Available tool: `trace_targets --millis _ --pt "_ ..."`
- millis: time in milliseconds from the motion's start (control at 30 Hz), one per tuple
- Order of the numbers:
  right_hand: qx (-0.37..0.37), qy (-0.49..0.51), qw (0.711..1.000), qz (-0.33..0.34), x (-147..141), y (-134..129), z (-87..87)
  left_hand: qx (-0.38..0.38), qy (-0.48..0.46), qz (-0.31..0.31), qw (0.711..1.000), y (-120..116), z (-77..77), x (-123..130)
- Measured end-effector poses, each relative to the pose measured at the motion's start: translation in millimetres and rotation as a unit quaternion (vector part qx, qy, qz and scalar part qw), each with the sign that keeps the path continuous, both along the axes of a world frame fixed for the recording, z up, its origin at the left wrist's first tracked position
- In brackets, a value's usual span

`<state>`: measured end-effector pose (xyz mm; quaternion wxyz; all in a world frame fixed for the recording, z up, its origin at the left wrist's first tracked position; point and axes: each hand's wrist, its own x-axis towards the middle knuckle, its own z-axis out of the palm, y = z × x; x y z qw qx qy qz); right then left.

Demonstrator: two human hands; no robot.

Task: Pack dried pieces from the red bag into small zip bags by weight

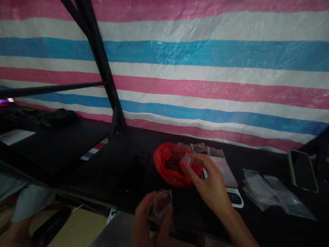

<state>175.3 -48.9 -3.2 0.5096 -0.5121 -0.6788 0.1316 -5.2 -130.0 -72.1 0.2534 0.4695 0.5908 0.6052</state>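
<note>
My right hand [213,188] pinches a small clear plastic scoop-like piece [187,160] between thumb and fingers, above the right side of a red plastic bag [159,157]. Dark brown bits [173,164] lie inside that bag, whose mouth is spread wide. Lower down, at the table's front edge, my left hand [144,211] has its fingers around a clear plastic bag [162,202]; its mouth faces up, and blur hides what is in it. Just behind my right hand sits a white digital scale [238,200] with a flat pale plate [226,173].
Small filled bags [198,148] lie behind the scale. Flat clear zip bags [262,190] are piled on the right, near a phone [303,169]. A black metal post [102,68] rises at the left before a striped plastic sheet [205,51]. Another person's leg [33,202] shows lower left.
</note>
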Motion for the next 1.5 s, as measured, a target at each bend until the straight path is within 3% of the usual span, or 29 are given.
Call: trace_targets --millis 133,200,267,333,500,667,867,1000,1167,1333,1500 --pt "-0.11 -0.146 0.983 0.023 -13.2 35.7 17.8 0.038 -0.143 -0.143 0.979 83.7 50.0 9.0" --pt "-0.149 -0.231 0.961 0.007 -18.9 43.4 18.0 0.038 -0.157 -0.207 0.965 118.1 61.9 8.4" --pt "-0.162 -0.289 0.943 -0.022 -21.6 47.3 12.8 0.024 -0.148 -0.238 0.96 138.3 63.1 3.4" --pt "-0.168 -0.312 0.934 -0.051 -22.1 51.1 5.3 0.015 -0.139 -0.215 0.967 144.3 57.5 -3.8" --pt "-0.184 -0.298 0.929 -0.116 -25.6 68.9 -4.2 -0.014 -0.116 -0.125 0.985 131.9 41.5 -11.2" --pt "-0.238 -0.247 0.937 -0.061 -36.5 84.1 -5.2 -0.091 -0.236 -0.165 0.953 132.7 34.1 -1.8" --pt "-0.256 -0.219 0.941 0.012 -38.1 82.5 -3.6 -0.095 -0.372 -0.136 0.913 140.9 30.0 -3.8" --pt "-0.27 -0.171 0.945 0.072 -33.7 76.3 0.6 -0.1 -0.392 -0.128 0.905 141.2 28.6 -7.4" --pt "-0.292 -0.091 0.943 0.127 -27.5 75.6 -4.2 -0.076 -0.288 -0.117 0.947 138.2 29.8 -10.2" --pt "-0.315 0.031 0.937 0.145 -8.6 78.6 -3.0 0.014 -0.076 -0.072 0.994 131.8 29.6 -11.2" --pt "-0.318 0.132 0.932 0.114 10.5 72.5 9.6 0.017 0.14 -0.141 0.98 127.8 22.4 -3.4"
